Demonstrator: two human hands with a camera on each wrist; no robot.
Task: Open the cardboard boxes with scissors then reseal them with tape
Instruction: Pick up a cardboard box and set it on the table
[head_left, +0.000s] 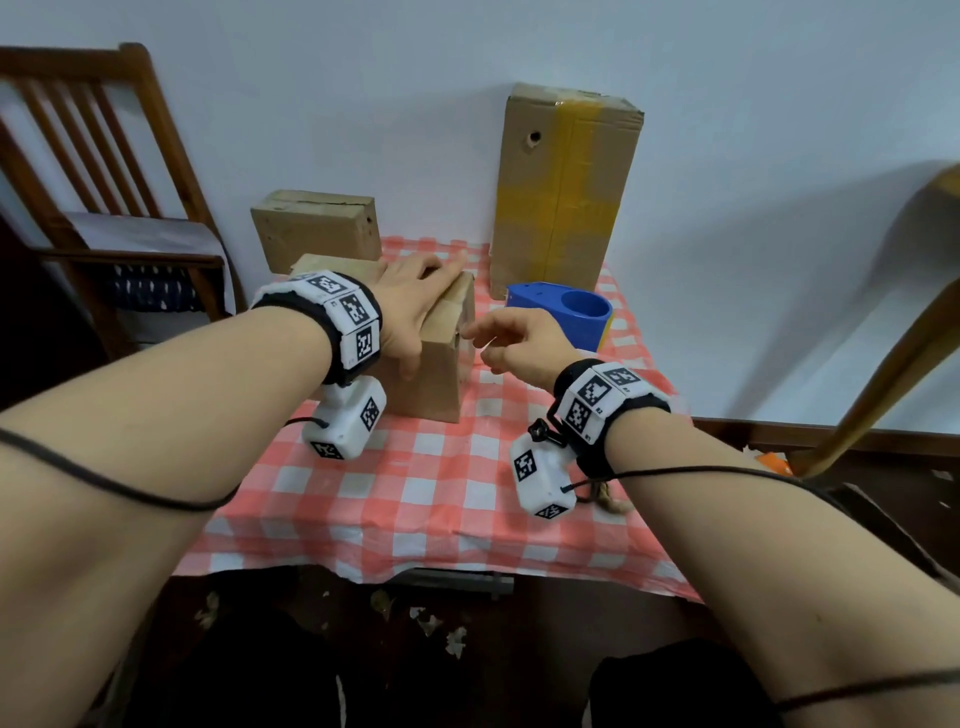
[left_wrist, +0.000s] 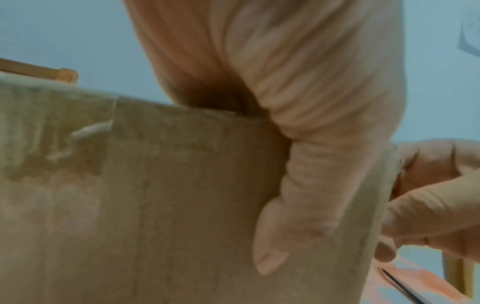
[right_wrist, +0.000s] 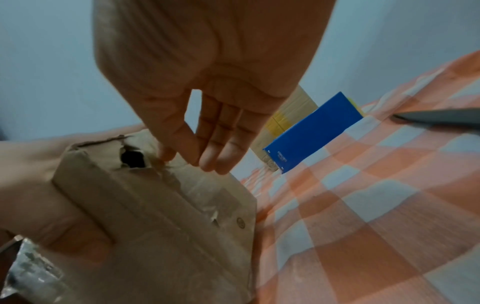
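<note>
Three brown cardboard boxes stand on my worktop (head_left: 431, 499) with its red-and-white checked cloth. The small cardboard box (head_left: 434, 364) sits near the worktop's middle, toward the left edge. My left hand (head_left: 410, 296) lies across its top, fingers curled over the far edge and thumb pressed down the near face, so that grip has the box clamped. My right hand (head_left: 511, 340) is at the box's right end, beside a torn hole; its thumb and forefinger meet at the torn flap, the other fingers straight. Whether that grip pinches a tape end I cannot tell.

A second low cardboard box (head_left: 317, 228) stands at the far left corner. The tall cardboard box with yellow tape (head_left: 563, 192) stands at the far edge, a blue plastic tape dispenser (head_left: 563, 314) just before it.
</note>
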